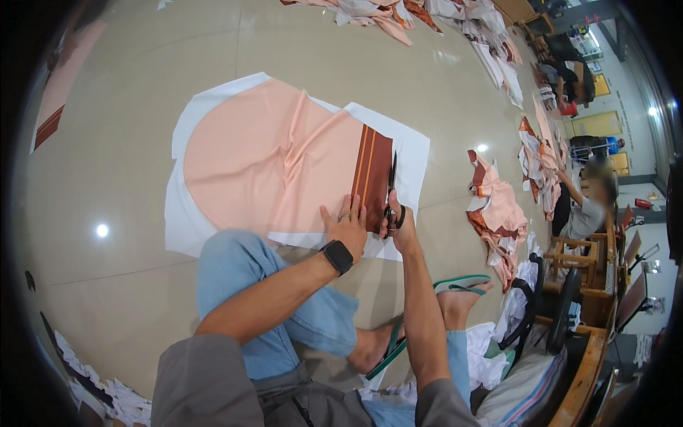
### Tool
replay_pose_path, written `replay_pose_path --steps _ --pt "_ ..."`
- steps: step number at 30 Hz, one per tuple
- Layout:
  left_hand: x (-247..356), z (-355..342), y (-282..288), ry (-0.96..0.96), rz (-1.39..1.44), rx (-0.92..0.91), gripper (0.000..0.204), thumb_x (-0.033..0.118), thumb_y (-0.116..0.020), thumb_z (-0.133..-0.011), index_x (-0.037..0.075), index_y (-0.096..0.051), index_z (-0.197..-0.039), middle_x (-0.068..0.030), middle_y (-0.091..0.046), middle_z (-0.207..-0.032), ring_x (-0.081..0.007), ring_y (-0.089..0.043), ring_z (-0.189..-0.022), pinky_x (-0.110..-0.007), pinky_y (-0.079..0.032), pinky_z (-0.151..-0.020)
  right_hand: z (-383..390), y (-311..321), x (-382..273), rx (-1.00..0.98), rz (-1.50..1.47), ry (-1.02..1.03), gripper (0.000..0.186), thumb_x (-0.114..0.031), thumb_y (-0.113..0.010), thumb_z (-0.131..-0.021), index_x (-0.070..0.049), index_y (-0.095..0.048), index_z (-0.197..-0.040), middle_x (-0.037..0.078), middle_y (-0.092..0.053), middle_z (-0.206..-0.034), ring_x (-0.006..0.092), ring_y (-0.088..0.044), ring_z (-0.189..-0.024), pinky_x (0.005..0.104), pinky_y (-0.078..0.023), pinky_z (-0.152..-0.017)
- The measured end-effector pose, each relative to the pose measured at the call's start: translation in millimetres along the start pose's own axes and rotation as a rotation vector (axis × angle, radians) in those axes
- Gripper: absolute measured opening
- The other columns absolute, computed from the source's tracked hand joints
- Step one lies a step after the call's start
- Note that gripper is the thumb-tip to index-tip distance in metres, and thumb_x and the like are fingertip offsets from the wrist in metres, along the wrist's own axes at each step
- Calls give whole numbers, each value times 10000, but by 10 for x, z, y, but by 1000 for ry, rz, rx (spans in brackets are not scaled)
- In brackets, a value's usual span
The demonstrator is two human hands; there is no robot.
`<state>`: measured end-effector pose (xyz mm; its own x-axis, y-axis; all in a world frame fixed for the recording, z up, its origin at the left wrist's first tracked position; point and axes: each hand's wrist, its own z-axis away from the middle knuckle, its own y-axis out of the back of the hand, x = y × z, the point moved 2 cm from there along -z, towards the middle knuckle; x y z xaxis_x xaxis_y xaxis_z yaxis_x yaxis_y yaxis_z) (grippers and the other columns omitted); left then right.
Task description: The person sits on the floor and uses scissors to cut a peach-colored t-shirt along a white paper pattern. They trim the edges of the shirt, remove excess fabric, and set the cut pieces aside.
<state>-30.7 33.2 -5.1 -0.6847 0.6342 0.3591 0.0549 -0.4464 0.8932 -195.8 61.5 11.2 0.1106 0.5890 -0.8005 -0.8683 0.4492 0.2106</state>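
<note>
Black-handled scissors [393,178] are gripped in my right hand [403,226], their blades pointing away from me along the brown edge of a peach fabric piece [242,156]. That piece has a rounded left end, a brown band [373,178] with orange stripes at the right, and creases across its middle. Beneath it lies white fabric [409,156], showing around much of the outline. My left hand [346,231] rests with fingers spread on the peach fabric beside the brown band, a dark watch on its wrist. Whether the blades are apart cannot be made out.
Fabric scraps [498,213] lie in a heap on the floor to the right, with another pile [384,14] at the far side. A peach strip [64,85] is at the far left. Past the right-hand scraps, a person [587,210] sits near a wooden stool [575,260].
</note>
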Motion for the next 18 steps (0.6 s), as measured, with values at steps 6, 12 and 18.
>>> replay_pose_path --steps 6,12,18 --pt "6 -44 -43 11 -29 -28 1114 494 -835 -779 34 -270 -1623 -194 -116 -1729 -361 -87 -1602 -853 -217 -1062 -189 -42 -28 73 164 47 733 -720 -692 -871 5 -612 -947 33 -549 -589 154 -551 -425 285 -450 -392" --pt "9 -50 -80 28 -44 -11 1110 481 -842 -774 36 -280 -1622 -189 -119 -1729 -357 -80 -1603 -855 -214 -1059 -213 -38 -133 31 1 29 693 -690 -703 -883 -4 -613 -910 24 -547 -586 149 -532 -410 296 -449 -394" --pt "30 -67 -87 29 -31 -18 1112 476 -842 -774 29 -277 -1621 -196 -115 -1727 -366 -74 -1601 -858 -208 -1057 -428 -19 -209 54 146 64 688 -695 -696 -886 -12 -613 -903 23 -550 -589 145 -523 -417 296 -440 -398"
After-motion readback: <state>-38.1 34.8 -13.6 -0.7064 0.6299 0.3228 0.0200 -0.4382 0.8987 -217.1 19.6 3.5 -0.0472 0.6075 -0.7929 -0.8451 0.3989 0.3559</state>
